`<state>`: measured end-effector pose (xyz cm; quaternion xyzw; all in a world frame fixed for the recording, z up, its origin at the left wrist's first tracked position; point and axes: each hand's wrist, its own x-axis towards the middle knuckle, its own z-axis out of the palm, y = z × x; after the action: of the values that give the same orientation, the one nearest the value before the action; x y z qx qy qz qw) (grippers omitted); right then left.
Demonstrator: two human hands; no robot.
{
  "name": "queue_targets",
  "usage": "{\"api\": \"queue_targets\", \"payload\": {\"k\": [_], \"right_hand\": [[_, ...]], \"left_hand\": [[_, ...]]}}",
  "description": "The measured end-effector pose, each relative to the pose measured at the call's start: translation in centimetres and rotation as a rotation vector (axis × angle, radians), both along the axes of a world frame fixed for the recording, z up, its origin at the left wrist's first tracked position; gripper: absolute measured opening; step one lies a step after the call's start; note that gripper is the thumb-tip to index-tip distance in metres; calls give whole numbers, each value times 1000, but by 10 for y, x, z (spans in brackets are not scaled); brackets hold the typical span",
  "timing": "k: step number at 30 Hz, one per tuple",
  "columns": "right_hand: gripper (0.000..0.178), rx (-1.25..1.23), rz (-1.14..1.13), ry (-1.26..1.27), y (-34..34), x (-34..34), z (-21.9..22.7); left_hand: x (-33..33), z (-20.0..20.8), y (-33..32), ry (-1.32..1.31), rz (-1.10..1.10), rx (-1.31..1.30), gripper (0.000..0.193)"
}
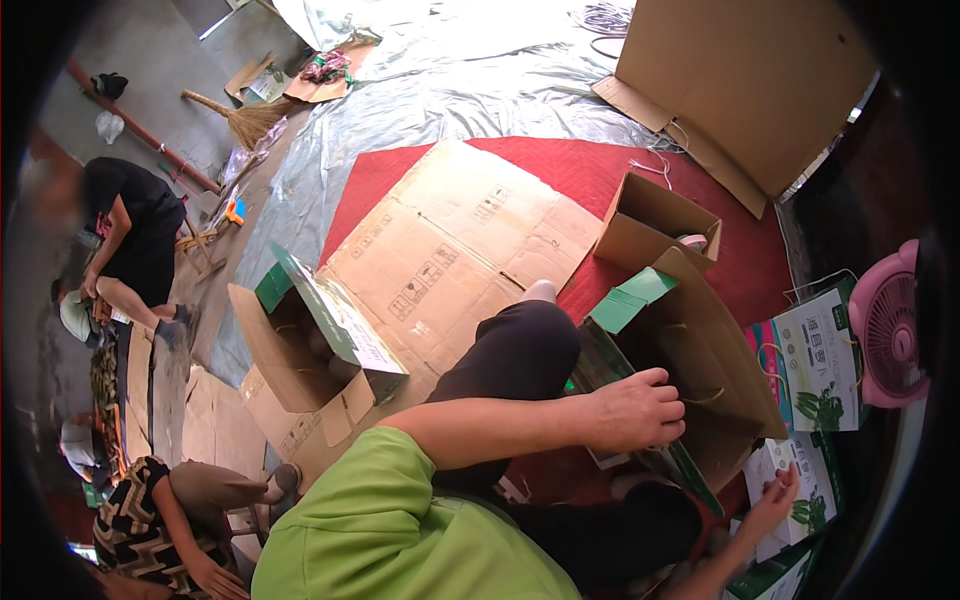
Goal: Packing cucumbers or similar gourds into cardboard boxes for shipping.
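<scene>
My left hand [634, 411] reaches across over the near side of an open green-and-brown carton [705, 390] between my legs. Its fingers are curled in; whatever may be inside them is hidden. The carton's flaps stand up, and a small handle loop shows on its inner wall. My right hand [772, 502], lower right, has its fingers apart and nothing visible in them. It is beside a white-and-green printed carton [812, 480]. To the left of my leg stands another open carton [305, 350] with rounded things in its shadowy inside.
A flattened cardboard sheet [450, 235] covers part of the red mat [385, 180]. Beyond my carton stands a brown box [655, 215]. A pink fan [892, 325] and printed white cartons [822, 350] line the right side. Other people [135, 230] sit at the left.
</scene>
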<state>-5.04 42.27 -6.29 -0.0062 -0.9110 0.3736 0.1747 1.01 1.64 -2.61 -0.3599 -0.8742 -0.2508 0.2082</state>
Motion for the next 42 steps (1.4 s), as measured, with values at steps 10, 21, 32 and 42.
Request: {"api": "queue_targets", "payload": {"k": [10,21,32,42], "right_hand": [[39,168,315,-112,17,40,-235],[34,87,572,-264,-104,88,-305],[29,-79,173,-613,-83,269,-310],[23,-342,-231,-821,-95,311,-278]], "left_hand": [[-1,0,5,45,-9,0,26],[-6,10,5,179,-1,107,25],[0,13,-9,-205,191,567,25],[6,9,-10,-121,150,414,15]]}}
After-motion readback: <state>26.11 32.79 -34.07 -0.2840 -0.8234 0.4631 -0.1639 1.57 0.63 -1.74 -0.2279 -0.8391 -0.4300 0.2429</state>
